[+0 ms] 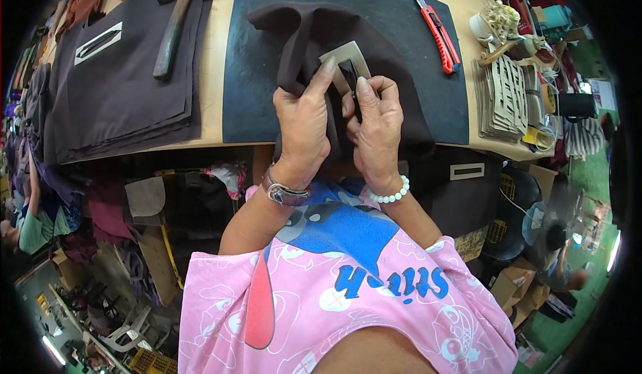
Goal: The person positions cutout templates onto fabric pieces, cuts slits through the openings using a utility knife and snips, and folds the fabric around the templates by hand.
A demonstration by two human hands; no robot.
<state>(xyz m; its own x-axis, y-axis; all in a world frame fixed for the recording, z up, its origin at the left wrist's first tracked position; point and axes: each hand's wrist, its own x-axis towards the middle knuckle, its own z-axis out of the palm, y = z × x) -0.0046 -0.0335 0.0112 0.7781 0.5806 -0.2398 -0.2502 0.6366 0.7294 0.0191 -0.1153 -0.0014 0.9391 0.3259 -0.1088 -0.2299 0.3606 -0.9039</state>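
Observation:
A piece of dark brown fabric or leather (334,26) is bunched up over a black cutting mat (257,73). On it is a cream rectangular frame (361,56) with a dark slot in its middle. My left hand (304,116) is closed on the brown piece, its thumb pressing the frame's left edge. With thumb and fingers together, my right hand (378,123) pinches at the slot, where a thin black strip (348,73) shows; whether it is a tool or part of the piece I cannot tell. A red box cutter (438,36) lies at the mat's right.
To the left, a hammer (174,33) rests on stacked dark brown pieces (134,93), the top one bearing a similar cream frame (99,43). Cream cut-out pieces (501,100) are piled at the right table edge. Another framed brown piece (461,193) hangs below the table.

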